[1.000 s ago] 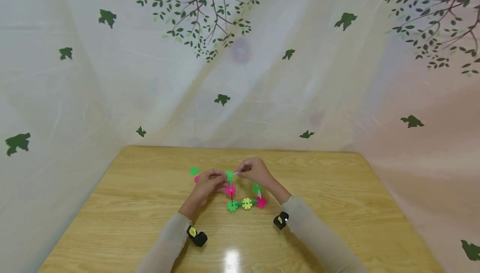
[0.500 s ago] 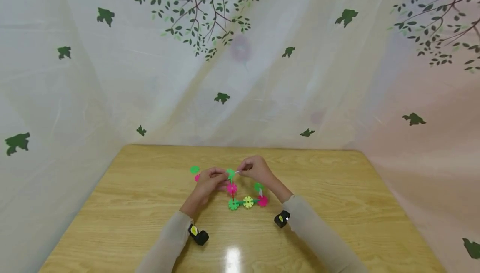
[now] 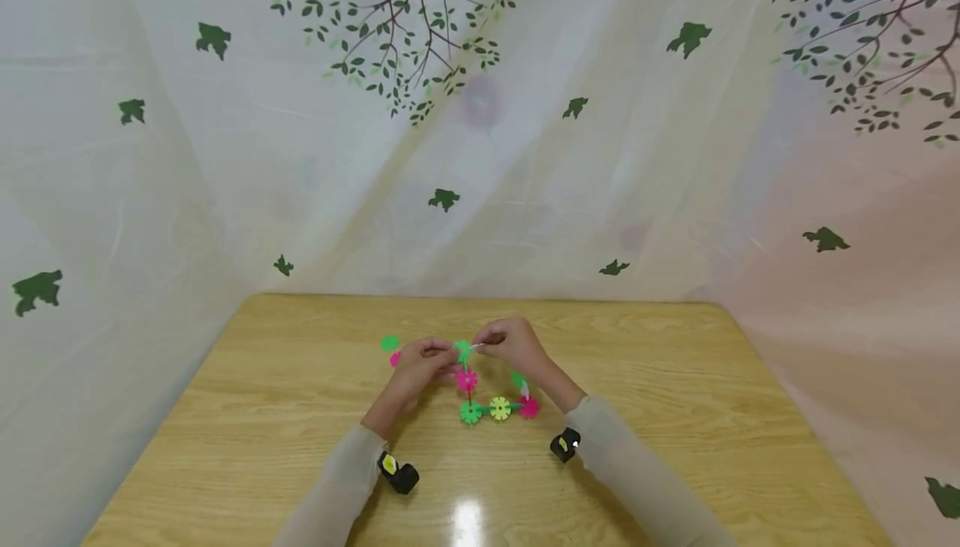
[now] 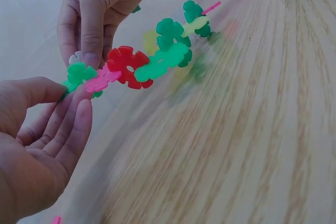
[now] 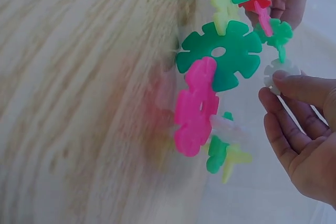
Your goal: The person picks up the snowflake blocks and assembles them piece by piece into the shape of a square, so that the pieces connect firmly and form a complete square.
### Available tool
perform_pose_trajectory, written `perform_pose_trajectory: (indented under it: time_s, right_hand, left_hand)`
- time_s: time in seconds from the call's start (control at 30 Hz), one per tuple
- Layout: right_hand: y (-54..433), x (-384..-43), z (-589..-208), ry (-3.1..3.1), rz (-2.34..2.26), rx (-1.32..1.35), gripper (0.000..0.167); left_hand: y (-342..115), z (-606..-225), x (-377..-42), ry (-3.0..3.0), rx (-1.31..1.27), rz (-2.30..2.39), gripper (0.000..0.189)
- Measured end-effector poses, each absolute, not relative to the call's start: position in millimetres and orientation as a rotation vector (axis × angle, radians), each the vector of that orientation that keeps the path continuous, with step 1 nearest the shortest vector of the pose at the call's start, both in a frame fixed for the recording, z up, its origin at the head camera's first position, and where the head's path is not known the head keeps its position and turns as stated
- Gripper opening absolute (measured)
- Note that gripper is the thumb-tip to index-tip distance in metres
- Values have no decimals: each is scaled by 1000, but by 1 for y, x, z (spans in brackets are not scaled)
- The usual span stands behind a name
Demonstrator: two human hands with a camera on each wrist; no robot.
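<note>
My left hand (image 3: 422,368) pinches a green notched plastic disc (image 4: 79,74) at the upper end of a linked chain. My right hand (image 3: 513,343) holds a white notched disc (image 5: 270,71) between thumb and fingers, against the green disc's edge; whether their slots are joined I cannot tell. From the green disc the chain runs through a pink disc (image 4: 103,80), a red disc (image 4: 128,66) and another green disc (image 3: 470,411). It then turns right along a yellow disc (image 3: 500,408) to a pink disc (image 3: 528,407), and bends back toward my right wrist.
Beyond my left hand, a loose green disc (image 3: 390,343) and a pink disc (image 3: 395,358), partly hidden by the hand, lie on the wooden table (image 3: 225,430). A printed curtain (image 3: 525,197) hangs behind the table's far edge.
The chain's near side has shifted slightly right, and its right end is a little more covered by my right wrist. Both hands keep nearly the same place and hold.
</note>
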State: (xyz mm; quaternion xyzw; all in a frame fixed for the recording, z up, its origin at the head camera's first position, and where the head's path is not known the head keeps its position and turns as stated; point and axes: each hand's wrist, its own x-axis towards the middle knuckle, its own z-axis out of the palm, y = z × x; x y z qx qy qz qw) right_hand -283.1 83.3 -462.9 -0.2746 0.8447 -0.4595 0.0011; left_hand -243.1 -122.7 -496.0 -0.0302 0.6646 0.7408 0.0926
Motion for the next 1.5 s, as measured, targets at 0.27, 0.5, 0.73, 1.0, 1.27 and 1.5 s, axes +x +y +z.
perform_pose_trajectory:
  time_s: [0.27, 0.5, 0.73, 1.0, 1.27, 1.5]
  right_hand:
    - [83, -279, -465, 2706, -1324, -937, 5]
    - [82, -277, -462, 2657, -1372, -917, 6]
    - [81, -281, -460, 2637, -1363, -946, 6]
    - [83, -283, -469, 2529, -1334, -918, 4]
    - [84, -278, -471, 2451, -1343, -915, 5]
    - [88, -280, -460, 2357, -1275, -913, 10]
  left_hand:
    - [-122, -498, -240, 1990, -50, 2208, 14]
    - [-122, -498, -240, 1966, -45, 2225, 9]
    - [-124, -497, -241, 1963, -36, 2237, 11]
    - [-123, -506, -238, 1959, -70, 2153, 18]
    - [-120, -510, -232, 1958, -136, 2131, 22]
    - [-121, -509, -229, 1965, -113, 2111, 23]
